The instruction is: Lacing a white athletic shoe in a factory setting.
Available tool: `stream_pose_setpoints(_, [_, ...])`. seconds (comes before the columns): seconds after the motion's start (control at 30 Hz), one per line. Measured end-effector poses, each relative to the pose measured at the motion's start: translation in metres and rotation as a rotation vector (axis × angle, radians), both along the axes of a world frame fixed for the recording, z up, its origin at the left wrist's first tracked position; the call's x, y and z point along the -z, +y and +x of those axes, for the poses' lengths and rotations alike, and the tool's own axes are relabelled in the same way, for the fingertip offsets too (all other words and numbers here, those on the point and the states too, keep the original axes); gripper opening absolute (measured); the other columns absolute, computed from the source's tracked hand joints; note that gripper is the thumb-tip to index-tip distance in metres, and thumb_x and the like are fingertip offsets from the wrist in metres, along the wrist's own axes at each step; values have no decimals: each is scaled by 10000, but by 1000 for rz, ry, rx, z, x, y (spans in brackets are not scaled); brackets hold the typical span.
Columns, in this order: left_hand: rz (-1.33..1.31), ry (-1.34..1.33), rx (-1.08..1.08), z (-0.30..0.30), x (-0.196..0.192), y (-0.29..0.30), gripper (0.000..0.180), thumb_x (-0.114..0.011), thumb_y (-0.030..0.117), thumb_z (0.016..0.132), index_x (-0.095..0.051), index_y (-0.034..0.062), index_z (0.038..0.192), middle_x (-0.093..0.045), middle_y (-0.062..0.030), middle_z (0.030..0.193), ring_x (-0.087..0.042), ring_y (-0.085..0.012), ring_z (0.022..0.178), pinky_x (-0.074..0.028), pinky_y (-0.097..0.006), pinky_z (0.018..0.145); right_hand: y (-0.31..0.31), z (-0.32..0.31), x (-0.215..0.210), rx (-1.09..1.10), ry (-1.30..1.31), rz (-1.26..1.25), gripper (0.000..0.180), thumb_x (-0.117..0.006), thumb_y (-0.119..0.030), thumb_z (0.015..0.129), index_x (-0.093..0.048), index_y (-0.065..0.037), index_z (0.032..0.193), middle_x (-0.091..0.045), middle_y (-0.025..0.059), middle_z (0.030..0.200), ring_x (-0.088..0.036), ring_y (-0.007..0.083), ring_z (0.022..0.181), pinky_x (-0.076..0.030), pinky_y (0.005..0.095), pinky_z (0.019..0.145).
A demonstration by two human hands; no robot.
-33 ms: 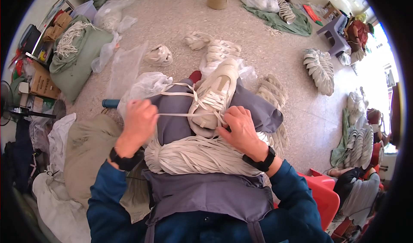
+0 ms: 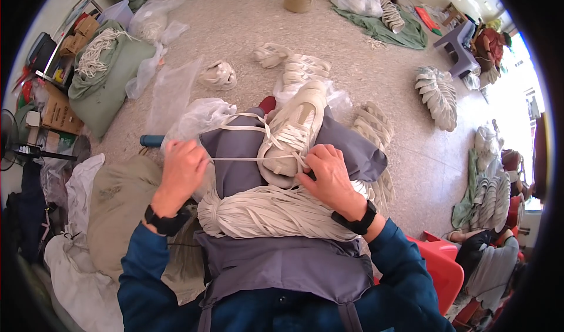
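Left hand (image 2: 183, 170): closed around the end of a cream shoelace (image 2: 241, 158), which runs taut and level from that fist across to the shoe. Right hand (image 2: 329, 173): fingers curled and pinched at the lace holes on the near end of the shoe, holding the lace there.

Cream sneaker (image 2: 292, 129): lies sole-down on the person's lap, on a grey apron (image 2: 235, 173), toe pointing away from the person. It sits between the two hands, nearer the right one.

A thick bundle of cream laces (image 2: 270, 214) rests across the lap just below both hands, touching the right wrist.

Floor (image 2: 235, 32): more cream sneakers (image 2: 296, 67) lie beyond the lap toward the far edge. Clear plastic bags (image 2: 170, 97) lie to the left of the knees. A red stool (image 2: 437, 267) stands at the person's right side.
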State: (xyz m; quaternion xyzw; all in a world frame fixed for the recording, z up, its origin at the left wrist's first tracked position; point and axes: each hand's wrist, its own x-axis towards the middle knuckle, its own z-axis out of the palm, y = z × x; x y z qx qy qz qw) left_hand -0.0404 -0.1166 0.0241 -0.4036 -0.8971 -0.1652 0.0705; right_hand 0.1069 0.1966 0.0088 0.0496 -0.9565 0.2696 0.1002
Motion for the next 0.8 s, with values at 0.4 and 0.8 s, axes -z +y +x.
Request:
stream_pose_setpoints(0.4, [-361, -427, 68, 29, -11, -40, 146, -773, 110, 774, -658, 40, 831, -622, -107, 847, -606, -303, 825, -422, -405, 871, 4, 0, -1, 67, -139, -336, 378, -783, -101, 792, -647, -36, 1139, -644, 118, 1083, -593, 331, 1088, -431, 424, 972])
stream_pose_setpoints(0.8, [365, -367, 154, 18, 27, 96, 391, -721, 97, 849, -577, 12, 1203, -632, -178, 1094, -641, -401, 987, -532, -455, 827, -30, -39, -8, -152, 38, 184, 281, -659, -16, 822, -672, -3, 1103, -505, 216, 1385, -440, 433, 1342, -383, 541, 1070])
